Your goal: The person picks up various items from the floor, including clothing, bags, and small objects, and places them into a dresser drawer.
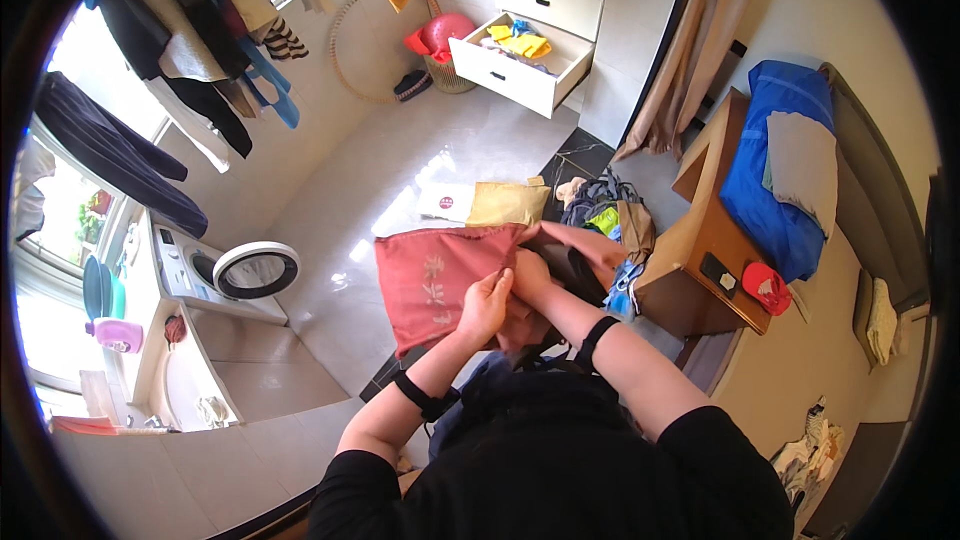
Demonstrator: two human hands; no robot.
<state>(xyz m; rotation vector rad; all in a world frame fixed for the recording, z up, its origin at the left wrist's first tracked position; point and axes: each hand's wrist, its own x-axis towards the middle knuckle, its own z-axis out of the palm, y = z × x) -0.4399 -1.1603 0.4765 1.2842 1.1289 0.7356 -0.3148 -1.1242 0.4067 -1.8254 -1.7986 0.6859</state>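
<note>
left hand (484, 306): fingers pinching edge of red cloth (440, 280) | right hand (530, 275): closed on same cloth | cloth: held at chest height above tiled floor (400, 160), washing machine (225, 275) to left

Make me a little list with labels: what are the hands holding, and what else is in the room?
left hand: grips the red cloth
right hand: grips the same cloth, close beside the left hand
cloth: red with a pale plant pattern, held up above the floor
washing machine: door open, on the left
white drawer: pulled open, yellow things inside
floor pile: mixed clothes
</note>
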